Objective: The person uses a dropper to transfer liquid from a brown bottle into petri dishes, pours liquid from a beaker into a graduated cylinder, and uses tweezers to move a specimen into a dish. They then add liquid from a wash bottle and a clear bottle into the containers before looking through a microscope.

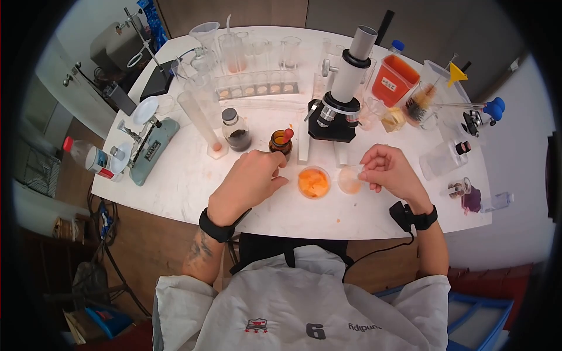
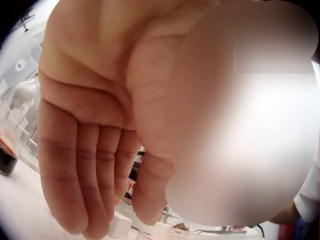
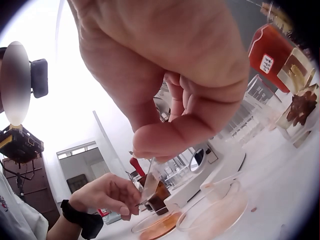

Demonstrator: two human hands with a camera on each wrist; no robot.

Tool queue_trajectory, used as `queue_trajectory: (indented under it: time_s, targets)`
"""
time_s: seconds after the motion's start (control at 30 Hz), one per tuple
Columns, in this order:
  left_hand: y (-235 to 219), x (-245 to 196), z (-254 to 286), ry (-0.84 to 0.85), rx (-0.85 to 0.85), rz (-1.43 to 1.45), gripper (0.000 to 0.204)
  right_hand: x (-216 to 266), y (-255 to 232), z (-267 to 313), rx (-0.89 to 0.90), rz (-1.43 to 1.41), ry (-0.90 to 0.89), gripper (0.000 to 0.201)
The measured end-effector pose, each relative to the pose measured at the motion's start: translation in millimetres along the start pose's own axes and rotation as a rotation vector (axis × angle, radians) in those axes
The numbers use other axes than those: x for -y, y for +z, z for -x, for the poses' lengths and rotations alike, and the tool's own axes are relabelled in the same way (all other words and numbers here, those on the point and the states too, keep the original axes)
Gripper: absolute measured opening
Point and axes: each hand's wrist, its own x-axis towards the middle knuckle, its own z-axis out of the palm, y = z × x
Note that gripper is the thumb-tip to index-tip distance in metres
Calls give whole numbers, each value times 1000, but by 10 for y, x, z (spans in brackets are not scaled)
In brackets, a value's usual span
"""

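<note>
My right hand (image 1: 389, 171) pinches a clear glass slide (image 3: 150, 186) between thumb and fingertips, over a petri dish (image 1: 350, 182) with a pale tint. Left of that dish lies another petri dish (image 1: 314, 182) holding orange pieces. My left hand (image 1: 249, 175) hovers to the left of the dishes with nothing in its grasp, its loosely bent fingers close to a brown glass bottle (image 1: 280, 142). A red dropper bulb (image 1: 288, 134) sticks out of the bottle's mouth. In the left wrist view, the fingers (image 2: 62, 165) hang fairly straight.
A microscope (image 1: 333, 111) stands behind the dishes. To the left are a capped jar (image 1: 239, 139), a tilted-looking graduated cylinder (image 1: 198, 120) and a balance scale (image 1: 153, 149). A test tube rack (image 1: 257, 88) lies farther back; a red container (image 1: 395, 81) stands back right.
</note>
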Motion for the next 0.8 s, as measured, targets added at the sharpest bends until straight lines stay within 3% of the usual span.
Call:
queue_trajectory:
  time_s: [0.13,0.33,0.63,0.8]
  targets:
    - [-51,-22,15,7,-21,-9,25,-61,257,-133,83,-1,56,20]
    - [-105,-31,15,16,-31,-27,24,-192,448,-264,69,-27,25,23]
    - [-103,-50,-27,32,-26,-26,25,-225,561,-280,-60,374,-155,25]
    - [-99,-77,-59,30,-12,-34,25,-235,548,-263,-62,395,-189,26]
